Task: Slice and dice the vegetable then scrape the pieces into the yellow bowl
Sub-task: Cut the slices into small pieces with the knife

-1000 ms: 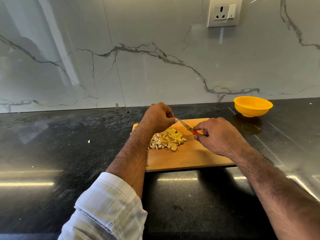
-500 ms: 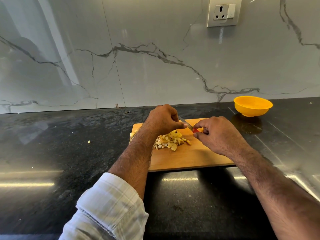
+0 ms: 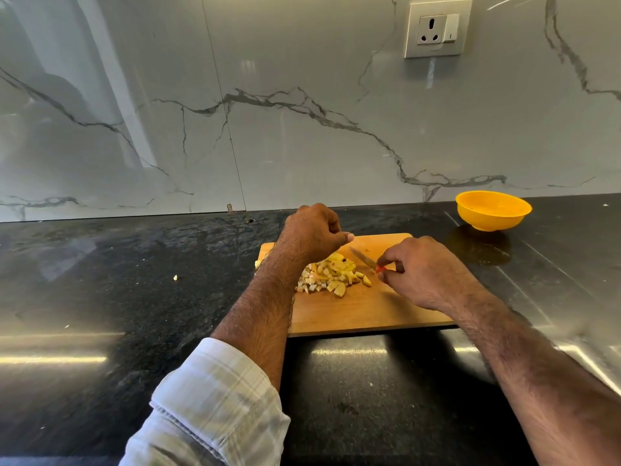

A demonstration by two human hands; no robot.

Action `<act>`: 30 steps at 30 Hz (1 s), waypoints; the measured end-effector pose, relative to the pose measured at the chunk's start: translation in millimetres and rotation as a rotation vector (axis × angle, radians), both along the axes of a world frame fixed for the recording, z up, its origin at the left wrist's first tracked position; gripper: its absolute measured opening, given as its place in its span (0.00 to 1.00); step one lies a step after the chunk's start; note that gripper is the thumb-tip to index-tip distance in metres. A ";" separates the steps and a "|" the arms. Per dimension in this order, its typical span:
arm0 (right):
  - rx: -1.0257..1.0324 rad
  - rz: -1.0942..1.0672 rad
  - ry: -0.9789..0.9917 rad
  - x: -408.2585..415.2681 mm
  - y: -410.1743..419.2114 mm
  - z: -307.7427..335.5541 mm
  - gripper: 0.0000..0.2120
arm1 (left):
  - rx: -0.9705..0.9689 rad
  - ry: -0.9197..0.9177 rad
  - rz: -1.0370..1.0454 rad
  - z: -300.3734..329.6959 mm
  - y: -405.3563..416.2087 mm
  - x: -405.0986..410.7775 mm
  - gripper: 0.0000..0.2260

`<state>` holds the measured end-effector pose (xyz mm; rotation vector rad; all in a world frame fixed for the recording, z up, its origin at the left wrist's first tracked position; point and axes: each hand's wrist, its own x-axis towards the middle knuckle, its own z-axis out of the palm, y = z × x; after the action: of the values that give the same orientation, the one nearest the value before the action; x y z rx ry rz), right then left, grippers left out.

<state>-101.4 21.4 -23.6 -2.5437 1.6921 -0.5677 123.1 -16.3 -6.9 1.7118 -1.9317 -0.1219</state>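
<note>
One bowl (image 3: 493, 210), one knife (image 3: 363, 258), one board (image 3: 369, 311).

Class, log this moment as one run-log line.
stage: dicing | right hand: holds knife | left hand: curled over diced pieces | cutting board | yellow bowl: apart, right

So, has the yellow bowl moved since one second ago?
No. The yellow bowl stands at the same spot on the counter, right of the cutting board, below the wall socket.

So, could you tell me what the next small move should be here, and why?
Probably bring the knife down through the larger pieces at the near edge of the diced pile: the right hand grips it, several chunks look coarse, and the yellow bowl appears empty.
</note>
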 end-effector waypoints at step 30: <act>0.266 0.125 -0.157 -3.6 3.3 7.0 0.12 | -0.009 0.001 0.041 1.0 0.1 2.9 0.13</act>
<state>-105.0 24.8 -16.6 -2.3306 1.4389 -0.4839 126.0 -16.2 -5.8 1.7436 -1.8927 -0.0981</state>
